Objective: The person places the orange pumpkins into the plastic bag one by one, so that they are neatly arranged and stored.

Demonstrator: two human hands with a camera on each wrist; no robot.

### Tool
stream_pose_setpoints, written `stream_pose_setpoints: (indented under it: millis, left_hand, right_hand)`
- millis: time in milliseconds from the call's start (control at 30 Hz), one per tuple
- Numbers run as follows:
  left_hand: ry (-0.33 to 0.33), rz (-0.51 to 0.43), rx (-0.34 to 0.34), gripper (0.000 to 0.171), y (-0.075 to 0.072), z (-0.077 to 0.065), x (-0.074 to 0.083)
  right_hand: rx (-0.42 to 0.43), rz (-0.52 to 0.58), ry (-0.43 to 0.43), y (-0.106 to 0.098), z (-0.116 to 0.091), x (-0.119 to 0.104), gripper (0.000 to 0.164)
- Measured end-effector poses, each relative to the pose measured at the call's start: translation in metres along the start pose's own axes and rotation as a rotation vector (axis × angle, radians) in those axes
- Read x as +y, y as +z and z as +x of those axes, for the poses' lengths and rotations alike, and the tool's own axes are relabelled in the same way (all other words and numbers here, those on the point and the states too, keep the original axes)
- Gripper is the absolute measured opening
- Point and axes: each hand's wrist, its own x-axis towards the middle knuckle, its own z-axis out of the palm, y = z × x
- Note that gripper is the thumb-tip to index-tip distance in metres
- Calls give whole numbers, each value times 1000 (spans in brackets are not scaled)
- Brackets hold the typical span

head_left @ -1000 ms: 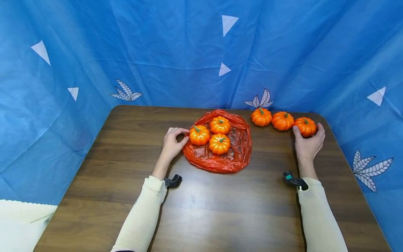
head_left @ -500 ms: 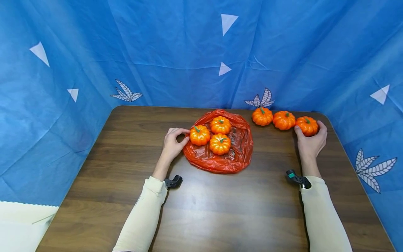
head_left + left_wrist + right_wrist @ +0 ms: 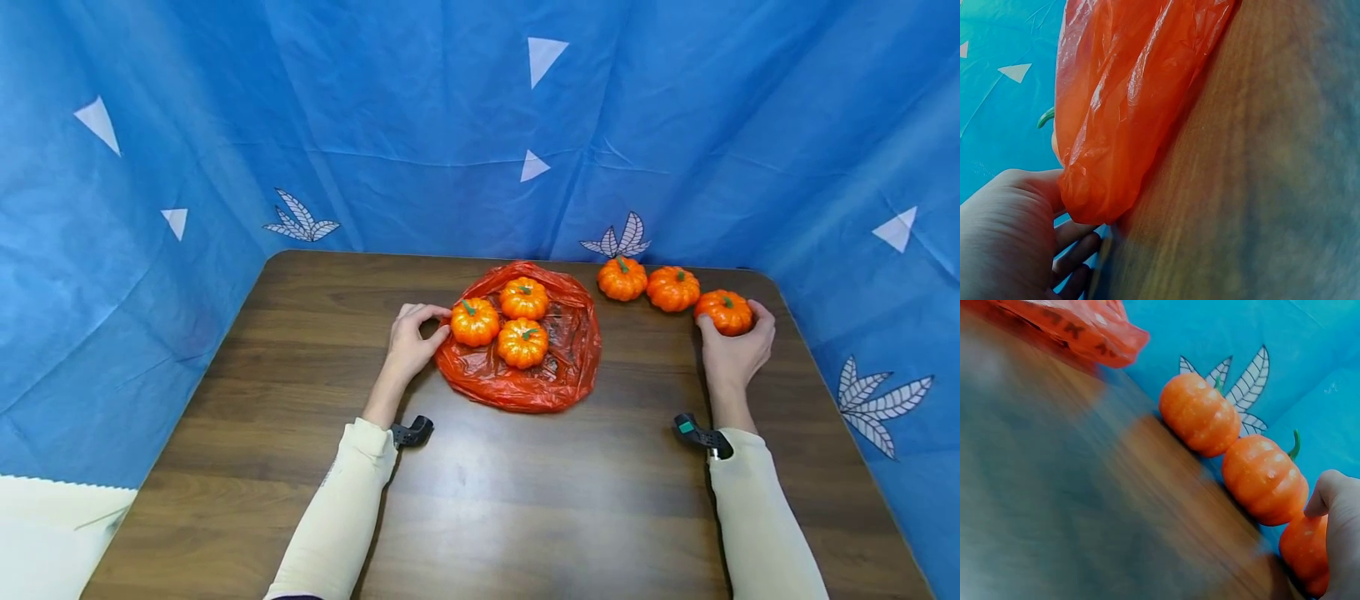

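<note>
At the middle of the table lies a red plastic bag (image 3: pixel 540 387), its mouth spread wide around three small orange pumpkins (image 3: pixel 522 343) with green stems. My left hand (image 3: pixel 410 343) pinches the bag's left rim between thumb and fingers; in the left wrist view the crinkled bag (image 3: pixel 1116 112) hides most of its contents. At the back right, my right hand (image 3: pixel 737 354) grips a small pumpkin (image 3: pixel 725 311), thumb on its left side and fingers on its right. In the right wrist view the hand (image 3: pixel 1344 531) partly covers that pumpkin (image 3: pixel 1305 550).
Two more pumpkins, one at the far edge (image 3: pixel 622 278) and one beside the held one (image 3: pixel 672 289), stand in a row right of the bag. A blue cloth (image 3: pixel 450 108) hangs behind the brown wooden table (image 3: pixel 480 508) and along its sides.
My right hand has drawn the rightmost pumpkin slightly toward me, a little out of line with the other two. The left hand and the bag have stayed in place.
</note>
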Motion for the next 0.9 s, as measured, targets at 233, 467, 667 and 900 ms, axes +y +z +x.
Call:
stream_pose_setpoints:
  millis: [233,467,667,900]
  left_hand:
    - [-19,-12,15,20,-1,-4,-3]
    - [-19,-8,22,19,-1,-3,-2]
    - [-8,-5,9,20,0,0,-1]
    - [4,-9,0,20,0,1,-1]
  right_hand:
    - [-47,11,-47,-4,-25,-6,73]
    - [-93,3,-131,-14,-60,-3,74]
    - [-129,5,-159,-19,-83,-2,74]
    - [-122,18,-186,-17,-98,-7,72]
